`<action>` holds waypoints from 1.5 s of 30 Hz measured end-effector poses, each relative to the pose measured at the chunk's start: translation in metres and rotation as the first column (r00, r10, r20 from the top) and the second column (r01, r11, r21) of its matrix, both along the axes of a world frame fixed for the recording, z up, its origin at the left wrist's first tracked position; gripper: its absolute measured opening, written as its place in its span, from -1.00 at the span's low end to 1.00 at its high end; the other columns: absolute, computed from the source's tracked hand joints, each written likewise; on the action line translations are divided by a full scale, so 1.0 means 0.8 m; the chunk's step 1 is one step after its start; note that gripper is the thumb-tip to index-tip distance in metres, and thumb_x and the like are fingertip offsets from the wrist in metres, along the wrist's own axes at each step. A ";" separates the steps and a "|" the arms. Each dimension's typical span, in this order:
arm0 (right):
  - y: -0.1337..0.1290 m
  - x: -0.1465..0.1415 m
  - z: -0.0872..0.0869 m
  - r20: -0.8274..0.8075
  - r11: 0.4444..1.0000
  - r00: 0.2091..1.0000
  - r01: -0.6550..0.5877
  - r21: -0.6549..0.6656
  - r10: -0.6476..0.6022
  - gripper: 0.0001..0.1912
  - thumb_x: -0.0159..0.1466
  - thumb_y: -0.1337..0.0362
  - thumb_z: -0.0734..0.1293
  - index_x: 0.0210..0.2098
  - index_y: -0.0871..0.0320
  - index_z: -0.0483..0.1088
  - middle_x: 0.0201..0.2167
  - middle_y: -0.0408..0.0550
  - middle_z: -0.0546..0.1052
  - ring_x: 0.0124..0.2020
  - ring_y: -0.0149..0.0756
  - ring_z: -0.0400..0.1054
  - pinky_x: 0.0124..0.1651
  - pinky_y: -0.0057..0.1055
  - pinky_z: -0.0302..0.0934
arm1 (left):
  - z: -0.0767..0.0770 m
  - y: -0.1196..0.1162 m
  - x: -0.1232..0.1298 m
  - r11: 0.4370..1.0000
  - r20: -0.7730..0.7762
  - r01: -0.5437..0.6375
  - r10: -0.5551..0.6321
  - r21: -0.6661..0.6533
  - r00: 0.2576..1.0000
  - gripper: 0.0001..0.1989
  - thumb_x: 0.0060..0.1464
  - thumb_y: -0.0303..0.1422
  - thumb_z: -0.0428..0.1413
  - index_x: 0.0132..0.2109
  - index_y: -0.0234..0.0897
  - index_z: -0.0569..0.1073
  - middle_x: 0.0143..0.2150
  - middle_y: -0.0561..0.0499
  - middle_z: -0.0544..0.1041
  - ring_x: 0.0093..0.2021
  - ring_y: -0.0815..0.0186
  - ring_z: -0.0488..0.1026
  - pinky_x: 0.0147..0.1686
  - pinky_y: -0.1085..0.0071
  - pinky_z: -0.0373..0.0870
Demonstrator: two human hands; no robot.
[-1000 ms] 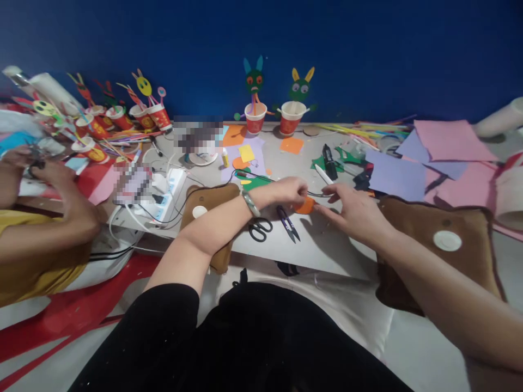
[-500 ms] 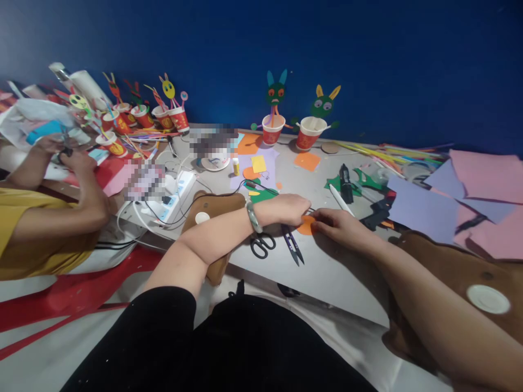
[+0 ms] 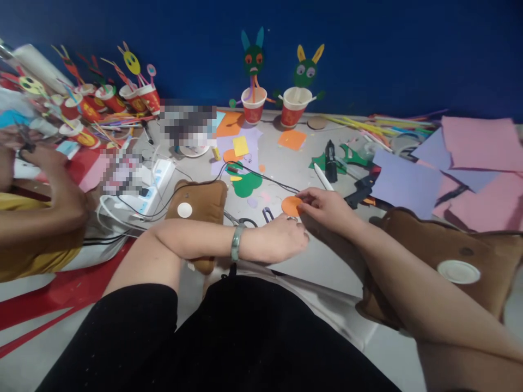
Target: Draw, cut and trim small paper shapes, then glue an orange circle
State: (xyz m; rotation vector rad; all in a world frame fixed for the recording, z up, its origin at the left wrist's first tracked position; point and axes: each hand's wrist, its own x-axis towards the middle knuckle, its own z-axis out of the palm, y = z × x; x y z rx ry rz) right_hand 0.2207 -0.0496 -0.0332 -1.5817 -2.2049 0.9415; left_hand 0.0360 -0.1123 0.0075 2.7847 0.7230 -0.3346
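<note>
An orange paper disc (image 3: 291, 206) lies at the table's front part, its right edge pinched by the thumb and fingers of my right hand (image 3: 327, 209). Just in front of it is my left hand (image 3: 280, 239), back upward, with a ring and a bracelet. Its fingers are curled down, and what they hold, if anything, is hidden. A pair of thread snips (image 3: 267, 214) pokes out beyond the left hand, the blades covered by it. Black-handled scissors (image 3: 247, 222) rest partly hidden behind my left wrist.
Two red paper cups (image 3: 295, 111) with paper-headed figures stand at the blue wall. Green paper scraps (image 3: 247, 185), a white pen (image 3: 323, 177), a black glue gun (image 3: 362, 190) and coloured sheets (image 3: 404, 182) lie around. A power strip (image 3: 157, 185) and a co-worker's arm (image 3: 61, 185) are at left.
My left hand has left the orange disc and come toward me, over the thread snips. My right hand still pinches the disc. The view has shifted, so things appear higher and further left.
</note>
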 end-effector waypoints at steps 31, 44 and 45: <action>-0.042 -0.001 0.045 0.669 0.892 0.643 -0.447 -0.067 0.372 -0.39 0.47 0.28 0.15 0.48 0.04 0.30 -0.30 0.08 0.67 -0.44 -0.15 0.41 -0.36 -0.28 -0.10 | -0.016 -0.029 -0.009 0.982 -0.088 -0.014 0.031 0.187 0.996 -0.47 0.47 -0.20 -0.01 0.36 -0.53 0.36 0.40 -0.62 0.39 0.41 -0.27 0.43 0.30 -0.08 0.36; -0.050 -0.015 0.041 0.704 0.894 0.634 -0.448 -0.003 0.320 -0.52 0.44 0.30 0.13 0.26 0.34 0.40 -0.36 0.15 0.67 -0.43 -0.11 0.49 -0.42 -0.29 -0.16 | -0.019 -0.027 -0.012 0.976 -0.046 -0.039 0.050 0.213 0.998 -0.52 0.46 -0.19 0.01 0.28 -0.53 0.38 0.40 -0.67 0.37 0.40 -0.23 0.45 0.30 0.02 0.37; -0.051 -0.013 0.039 0.705 0.891 0.638 -0.454 0.020 0.310 -0.53 0.44 0.30 0.13 0.24 0.32 0.41 -0.39 0.13 0.65 -0.45 -0.12 0.47 -0.42 -0.30 -0.17 | -0.021 -0.027 -0.012 0.973 -0.034 -0.042 0.051 0.225 0.998 -0.52 0.47 -0.19 0.00 0.27 -0.53 0.38 0.38 -0.67 0.39 0.40 -0.22 0.44 0.32 0.01 0.34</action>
